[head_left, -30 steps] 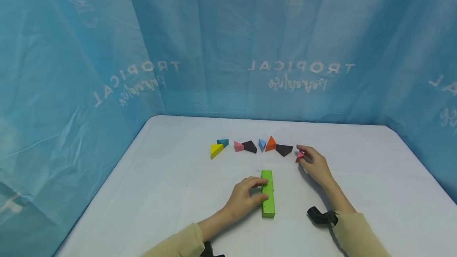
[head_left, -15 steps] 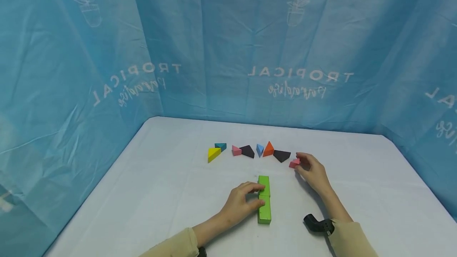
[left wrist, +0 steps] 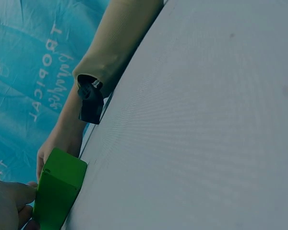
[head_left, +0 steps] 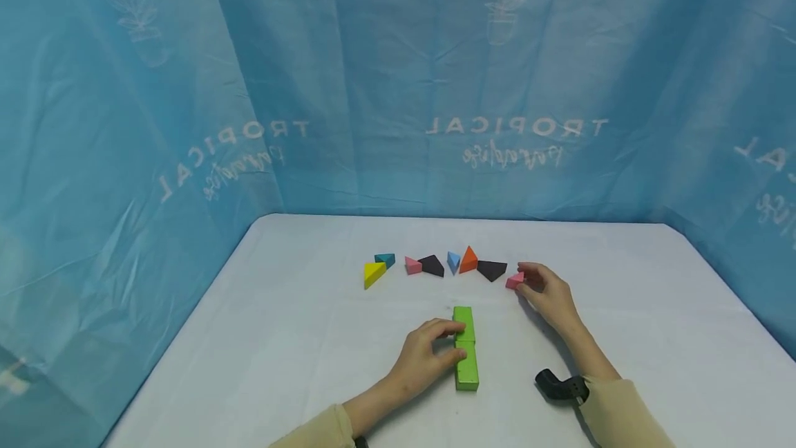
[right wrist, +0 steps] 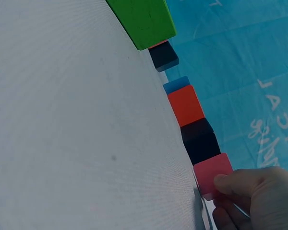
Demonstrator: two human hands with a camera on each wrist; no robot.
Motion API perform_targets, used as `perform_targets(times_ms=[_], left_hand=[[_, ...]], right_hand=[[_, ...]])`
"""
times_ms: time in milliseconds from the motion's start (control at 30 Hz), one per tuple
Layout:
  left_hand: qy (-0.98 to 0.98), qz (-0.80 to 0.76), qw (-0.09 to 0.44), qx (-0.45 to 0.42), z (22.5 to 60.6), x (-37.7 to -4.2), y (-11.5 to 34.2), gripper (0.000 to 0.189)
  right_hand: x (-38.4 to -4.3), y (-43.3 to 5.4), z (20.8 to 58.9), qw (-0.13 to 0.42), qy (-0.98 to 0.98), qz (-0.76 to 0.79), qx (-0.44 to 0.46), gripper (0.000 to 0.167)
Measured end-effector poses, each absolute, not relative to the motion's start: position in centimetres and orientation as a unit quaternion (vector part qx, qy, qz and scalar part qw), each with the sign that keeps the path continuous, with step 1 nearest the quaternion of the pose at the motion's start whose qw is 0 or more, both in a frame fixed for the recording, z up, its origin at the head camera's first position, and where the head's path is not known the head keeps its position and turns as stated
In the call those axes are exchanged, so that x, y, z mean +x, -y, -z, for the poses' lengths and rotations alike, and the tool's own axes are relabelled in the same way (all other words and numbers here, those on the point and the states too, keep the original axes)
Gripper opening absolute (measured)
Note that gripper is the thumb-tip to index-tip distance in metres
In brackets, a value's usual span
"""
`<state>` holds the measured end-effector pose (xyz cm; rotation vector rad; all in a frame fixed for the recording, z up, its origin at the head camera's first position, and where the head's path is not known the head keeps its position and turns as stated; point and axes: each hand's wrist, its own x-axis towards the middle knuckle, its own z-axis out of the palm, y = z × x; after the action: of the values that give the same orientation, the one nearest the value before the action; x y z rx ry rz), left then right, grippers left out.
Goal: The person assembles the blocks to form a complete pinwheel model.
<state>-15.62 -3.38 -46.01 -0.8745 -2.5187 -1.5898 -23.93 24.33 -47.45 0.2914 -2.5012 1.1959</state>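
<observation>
Two green blocks stand end to end in the head view, a farther one (head_left: 463, 315) and a nearer one (head_left: 468, 373). My left hand (head_left: 418, 359) touches their left side, index fingertip on the farther block, thumb tip on the nearer one, with a gap between finger and thumb. To the right, my right hand (head_left: 550, 301) pinches a small pink triangular block (head_left: 513, 281) between thumb and fingers. In the right wrist view that pink block (right wrist: 212, 168) is right at the end of a black block (right wrist: 202, 146), under my thumb.
Left of the held pink block runs a row: black (head_left: 491, 269), orange (head_left: 469, 261), light blue (head_left: 453, 261), another black (head_left: 432, 265) and another pink block (head_left: 413, 266). Teal (head_left: 385, 259) and yellow (head_left: 374, 274) triangles lie farther left. A blue curtain (head_left: 385, 88) surrounds the white table (head_left: 298, 337).
The pink block in my right hand has shifted left toward the black block and turned from tilted to flatter. My left hand stays at the green blocks. The head view has shifted slightly.
</observation>
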Motion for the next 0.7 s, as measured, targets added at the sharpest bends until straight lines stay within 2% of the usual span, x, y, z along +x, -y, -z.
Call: perform_targets(times_ms=[500,700], left_hand=[[0.809,0.517,0.016,-0.279,46.31,-14.89,3.54,0.037],[0.805,0.509,0.039,-0.302,46.18,-15.48,3.38,0.035]], right_hand=[[-23.52,-24.11,47.92,0.177,0.891,-0.409,0.085,0.038],[-23.73,-24.29,47.46,0.186,0.895,-0.397,0.084,0.035]])
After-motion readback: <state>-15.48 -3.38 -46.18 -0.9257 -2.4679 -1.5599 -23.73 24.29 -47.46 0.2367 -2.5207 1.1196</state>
